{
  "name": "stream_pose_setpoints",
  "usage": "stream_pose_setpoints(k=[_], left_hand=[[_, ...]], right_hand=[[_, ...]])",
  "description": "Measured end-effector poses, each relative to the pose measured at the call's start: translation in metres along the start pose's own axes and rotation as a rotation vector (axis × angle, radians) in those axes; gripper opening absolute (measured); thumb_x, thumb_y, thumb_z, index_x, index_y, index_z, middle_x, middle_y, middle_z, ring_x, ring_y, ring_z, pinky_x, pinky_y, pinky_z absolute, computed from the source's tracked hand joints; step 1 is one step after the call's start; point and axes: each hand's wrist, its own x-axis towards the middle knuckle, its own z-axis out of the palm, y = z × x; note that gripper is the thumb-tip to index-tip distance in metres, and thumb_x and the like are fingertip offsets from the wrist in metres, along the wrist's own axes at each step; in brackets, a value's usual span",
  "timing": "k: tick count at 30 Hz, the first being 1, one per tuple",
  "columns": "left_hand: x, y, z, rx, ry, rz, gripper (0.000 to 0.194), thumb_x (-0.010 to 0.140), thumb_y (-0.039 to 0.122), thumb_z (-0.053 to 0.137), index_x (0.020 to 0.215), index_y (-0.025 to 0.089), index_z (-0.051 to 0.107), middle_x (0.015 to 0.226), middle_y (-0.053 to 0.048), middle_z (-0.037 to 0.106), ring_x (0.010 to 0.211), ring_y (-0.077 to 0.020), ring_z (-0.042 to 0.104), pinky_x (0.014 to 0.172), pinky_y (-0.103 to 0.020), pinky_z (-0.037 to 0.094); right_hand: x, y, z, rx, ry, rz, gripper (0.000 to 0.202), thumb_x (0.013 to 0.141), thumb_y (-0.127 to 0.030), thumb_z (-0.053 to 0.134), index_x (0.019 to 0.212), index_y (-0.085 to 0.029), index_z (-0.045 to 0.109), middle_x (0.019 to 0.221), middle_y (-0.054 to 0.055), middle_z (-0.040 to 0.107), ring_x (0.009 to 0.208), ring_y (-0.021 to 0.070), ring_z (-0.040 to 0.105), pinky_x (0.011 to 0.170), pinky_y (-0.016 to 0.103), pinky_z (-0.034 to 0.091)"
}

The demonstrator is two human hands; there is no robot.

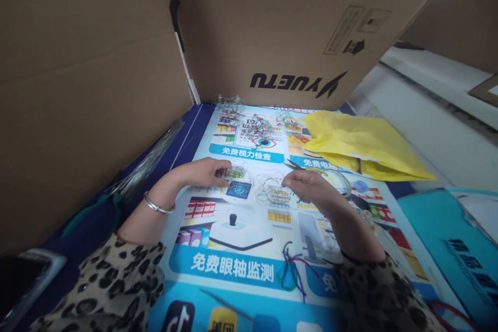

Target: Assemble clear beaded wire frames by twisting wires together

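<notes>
My left hand (pixel 212 172) is closed in a pinch at the left end of a loose, thin, silvery wire (pixel 268 189). Loops of that wire spread over the printed sheet between my hands. On the other side, my right hand (pixel 307 185) has thumb and fingers pinched together on the wire's right part. The wire is so fine that its exact path in my fingertips is hard to see. Just beyond my right hand lies a pair of pliers (pixel 294 165) with dark jaws and yellowish handles, partly hidden behind the hand.
Tall cardboard walls (pixel 249 26) stand behind and left. Tangled wire pieces (pixel 259 127) lie at the back, a yellow bag (pixel 358 140) back right. A bundle of straight wires (pixel 151 158) is at left. Coloured strands (pixel 293 270) and a thin pointed tool (pixel 225 303) lie in front.
</notes>
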Motion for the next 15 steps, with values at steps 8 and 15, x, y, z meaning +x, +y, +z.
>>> stream_pose_setpoints(k=[8, 15], left_hand=[[-0.0013, 0.0031, -0.0010, 0.057, 0.013, 0.007, 0.015, 0.073, 0.031, 0.052, 0.078, 0.019, 0.047, 0.069, 0.002, 0.050, 0.061, -0.0115, 0.045, 0.055, -0.021, 0.031], [-0.0048, 0.0082, -0.0047, 0.036, 0.000, -0.002, 0.017, 0.074, 0.035, 0.053, 0.078, 0.018, 0.050, 0.069, 0.002, 0.053, 0.063, -0.0121, 0.047, 0.056, -0.021, 0.033]], right_hand=[[-0.0008, -0.0013, 0.0003, 0.009, -0.013, 0.008, 0.026, 0.071, -0.043, 0.058, 0.077, -0.019, 0.064, 0.060, -0.002, 0.050, 0.050, 0.0076, 0.038, 0.044, 0.020, 0.031], [0.0007, 0.0015, 0.0011, 0.002, -0.010, 0.015, 0.026, 0.072, -0.043, 0.057, 0.078, -0.019, 0.064, 0.060, -0.002, 0.049, 0.050, 0.0075, 0.036, 0.043, 0.020, 0.030]])
